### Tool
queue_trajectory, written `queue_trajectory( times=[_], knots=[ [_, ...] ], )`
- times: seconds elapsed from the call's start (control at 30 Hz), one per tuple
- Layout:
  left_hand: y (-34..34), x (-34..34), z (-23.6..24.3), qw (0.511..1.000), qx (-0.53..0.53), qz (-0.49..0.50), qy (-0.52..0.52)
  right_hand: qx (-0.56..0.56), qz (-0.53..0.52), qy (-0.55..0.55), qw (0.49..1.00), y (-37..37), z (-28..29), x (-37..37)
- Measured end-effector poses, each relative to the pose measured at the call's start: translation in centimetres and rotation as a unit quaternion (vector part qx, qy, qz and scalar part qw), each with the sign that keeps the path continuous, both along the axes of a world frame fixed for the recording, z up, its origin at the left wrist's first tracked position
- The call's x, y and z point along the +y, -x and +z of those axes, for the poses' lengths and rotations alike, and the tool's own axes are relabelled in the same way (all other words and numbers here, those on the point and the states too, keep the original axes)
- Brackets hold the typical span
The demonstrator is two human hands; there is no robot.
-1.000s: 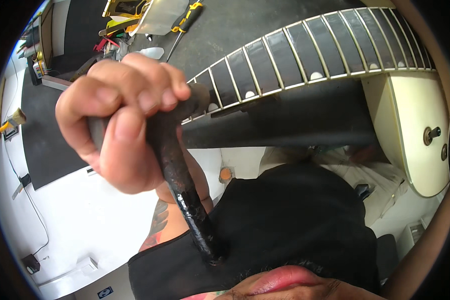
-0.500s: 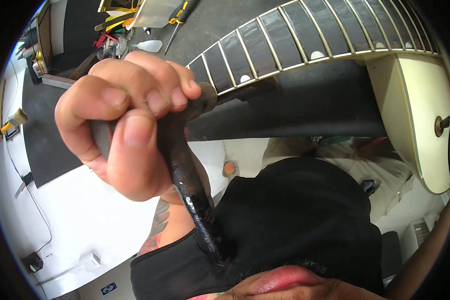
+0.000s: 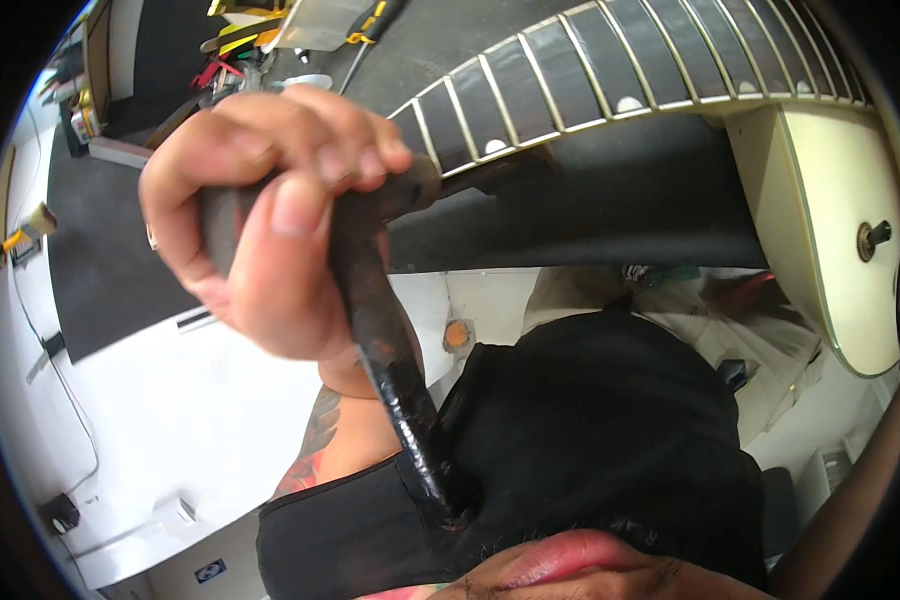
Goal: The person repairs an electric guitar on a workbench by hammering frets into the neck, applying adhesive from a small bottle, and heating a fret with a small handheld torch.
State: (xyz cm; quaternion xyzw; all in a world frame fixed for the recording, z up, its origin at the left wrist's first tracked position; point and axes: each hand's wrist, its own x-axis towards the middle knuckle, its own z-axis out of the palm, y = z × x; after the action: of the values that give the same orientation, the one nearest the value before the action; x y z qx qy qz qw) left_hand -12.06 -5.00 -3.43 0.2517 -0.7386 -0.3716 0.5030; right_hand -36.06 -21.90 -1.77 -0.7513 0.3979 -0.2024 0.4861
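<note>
While the left hand (image 3: 288,235) grasps a dark, hammer-shaped tool (image 3: 390,370) by its head, handle slanting below, a black, silver-fretted guitar fretboard (image 3: 570,75) lies just rightward; right hand out of view, state indeterminate.

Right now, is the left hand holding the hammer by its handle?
No, the left hand grips the hammer's head, leaving the handle sticking out.

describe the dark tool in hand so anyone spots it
From the cream guitar body, follow the fretted fingerboard leftward to the left hand. Gripped there, slanting down before the matte black garment, is the dark hammer-like tool, set apart by its glossy lower part.
</note>
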Motion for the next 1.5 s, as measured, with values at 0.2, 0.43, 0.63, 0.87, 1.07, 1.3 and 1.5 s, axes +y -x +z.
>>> queue_trajectory(
  times=[0.2, 0.43, 0.63, 0.87, 1.07, 1.3, 1.5],
  knots=[
    [-8.1, 1.9, 5.6, 0.963, 0.038, 0.266, 0.038, 0.023, -0.058, -0.032, 0.998, -1.2, -0.6, -0.9],
    [-31.9, -0.5, 4.1, 0.752, -0.072, 0.653, -0.056, 0.0, -0.067, -0.073, 0.995, -1.2, -0.5, -1.1],
    [-43.4, -3.5, -0.9, 0.579, -0.336, 0.721, -0.179, 0.001, -0.082, -0.089, 0.993, -1.7, -1.1, -1.2],
    [-43.1, -7.7, -3.7, 0.519, -0.418, 0.722, -0.187, 0.007, -0.147, -0.03, 0.989, -0.2, -3.2, -2.7],
    [-41.8, -3.1, -0.4, 0.61, -0.313, 0.728, -0.001, 0.074, -0.143, 0.088, 0.983, 0.0, -4.3, -4.4],
    [-29.4, 5.6, 8.2, 0.781, 0.001, 0.623, 0.036, 0.059, -0.133, 0.587, 0.796, -1.9, 2.5, 0.2],
    [-11.7, 7.1, 8.6, 0.858, -0.114, 0.498, 0.049, 0.021, 0.138, 0.156, 0.978, -5.6, 8.8, 13.7]
  ],
)
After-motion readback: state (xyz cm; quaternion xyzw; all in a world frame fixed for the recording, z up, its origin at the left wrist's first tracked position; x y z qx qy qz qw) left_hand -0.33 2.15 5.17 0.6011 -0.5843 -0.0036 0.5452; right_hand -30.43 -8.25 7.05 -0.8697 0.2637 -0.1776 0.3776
